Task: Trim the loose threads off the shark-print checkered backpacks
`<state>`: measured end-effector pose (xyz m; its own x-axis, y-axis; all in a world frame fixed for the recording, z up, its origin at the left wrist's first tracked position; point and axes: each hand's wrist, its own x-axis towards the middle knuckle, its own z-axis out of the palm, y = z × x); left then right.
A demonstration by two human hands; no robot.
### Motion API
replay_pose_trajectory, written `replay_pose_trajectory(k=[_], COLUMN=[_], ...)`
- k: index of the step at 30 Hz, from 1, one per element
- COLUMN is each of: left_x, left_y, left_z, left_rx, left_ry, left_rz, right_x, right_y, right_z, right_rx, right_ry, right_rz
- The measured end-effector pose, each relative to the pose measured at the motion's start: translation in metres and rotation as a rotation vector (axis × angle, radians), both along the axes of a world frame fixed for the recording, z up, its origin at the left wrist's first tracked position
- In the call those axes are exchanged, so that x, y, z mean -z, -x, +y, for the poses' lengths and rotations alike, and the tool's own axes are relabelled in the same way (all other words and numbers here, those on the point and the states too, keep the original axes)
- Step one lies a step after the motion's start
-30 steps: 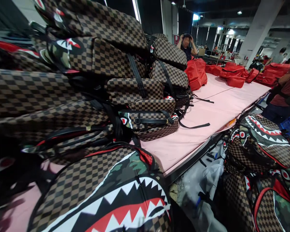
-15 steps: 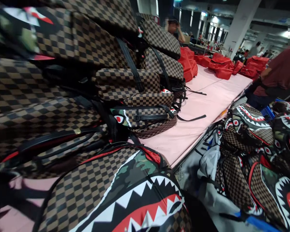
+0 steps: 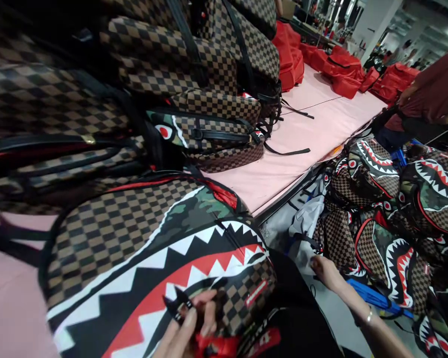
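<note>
A brown checkered backpack with a camouflage shark mouth [image 3: 134, 248] lies on the pink table [image 3: 283, 171] right in front of me. My left hand [image 3: 188, 330] rests on its lower front, fingers closed on small black pointed snips [image 3: 176, 304], with something red [image 3: 218, 346] just under the hand. My right hand [image 3: 325, 272], a bracelet on its wrist, stretches out low to the right with fingers extended. It touches a whitish plastic bag [image 3: 306, 226] beside the backpacks heaped on the floor [image 3: 388, 214].
More checkered backpacks are stacked high [image 3: 179, 74] along the left and back of the table. Red bags [image 3: 343, 74] lie at its far end. A person in a maroon shirt [image 3: 433, 94] stands at the right, beyond the floor pile.
The view has tipped down and in. Both my hands have come into sight, the left with the snips on the shark backpack, the right reaching toward the floor pile.
</note>
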<state>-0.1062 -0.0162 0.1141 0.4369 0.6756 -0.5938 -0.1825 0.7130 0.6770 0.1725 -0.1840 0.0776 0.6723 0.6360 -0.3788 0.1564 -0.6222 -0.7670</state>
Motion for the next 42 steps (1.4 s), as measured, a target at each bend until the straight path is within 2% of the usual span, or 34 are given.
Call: replay_pose_trajectory(k=[3,4,5,7,8,11,13,14,16,18,19,21,25,27,29,32,35,38,42], left_x=[-0.011,-0.016,-0.021,-0.03,-0.034,-0.043,-0.046,-0.048,-0.051,-0.052,-0.052,-0.05,-0.043,-0.038,-0.034,-0.029,-0.026,-0.023,-0.017], left_y=[-0.01,-0.016,-0.024,-0.041,-0.051,-0.075,-0.082,-0.083,-0.08,-0.074,-0.072,-0.071,-0.082,-0.088,-0.09,-0.084,-0.073,-0.07,-0.079], left_z=[-0.015,-0.021,-0.029,-0.042,-0.048,-0.055,-0.048,-0.043,-0.027,-0.009,0.0,0.011,0.013,0.01,0.009,0.014,0.016,0.011,0.002], left_rx=[0.049,0.073,0.111,0.199,0.249,0.49,0.626,0.656,0.592,0.506,0.51,0.628,0.965,1.019,0.962,0.782,0.677,0.726,0.86], left_ry=[-0.274,-0.358,-0.44,-0.593,-0.668,-0.889,-0.931,-0.934,-0.922,-0.942,-0.967,-1.024,-1.169,-1.266,-1.294,-1.158,-1.044,-1.055,-1.179], left_rz=[0.083,0.118,0.152,0.2,0.215,0.244,0.232,0.231,0.277,0.377,0.426,0.489,0.512,0.57,0.654,0.698,0.628,0.53,0.535], right_x=[-0.033,-0.046,-0.058,-0.071,-0.072,-0.058,-0.042,-0.036,-0.025,-0.016,-0.011,0.001,0.023,0.025,0.021,0.01,0.005,0.005,0.006], right_y=[0.03,0.041,0.051,0.068,0.074,0.079,0.073,0.068,0.054,0.04,0.033,0.025,0.03,0.037,0.045,0.051,0.053,0.054,0.055], right_z=[0.038,0.046,0.05,0.053,0.052,0.042,0.032,0.027,0.015,0.004,-0.001,-0.008,-0.013,-0.011,-0.006,0.002,0.008,0.011,0.012], right_rx=[-0.341,-0.534,-0.664,-0.78,-0.79,-0.655,-0.51,-0.433,-0.253,-0.079,-0.022,0.036,-0.013,-0.106,-0.192,-0.296,-0.371,-0.381,-0.36], right_ry=[-0.123,-0.218,-0.321,-0.496,-0.55,-0.596,-0.58,-0.575,-0.569,-0.554,-0.54,-0.511,-0.472,-0.445,-0.4,-0.313,-0.25,-0.254,-0.317], right_rz=[0.127,0.19,0.242,0.274,0.254,0.213,0.337,0.424,0.568,0.609,0.601,0.564,0.465,0.374,0.286,0.202,0.097,0.006,-0.015])
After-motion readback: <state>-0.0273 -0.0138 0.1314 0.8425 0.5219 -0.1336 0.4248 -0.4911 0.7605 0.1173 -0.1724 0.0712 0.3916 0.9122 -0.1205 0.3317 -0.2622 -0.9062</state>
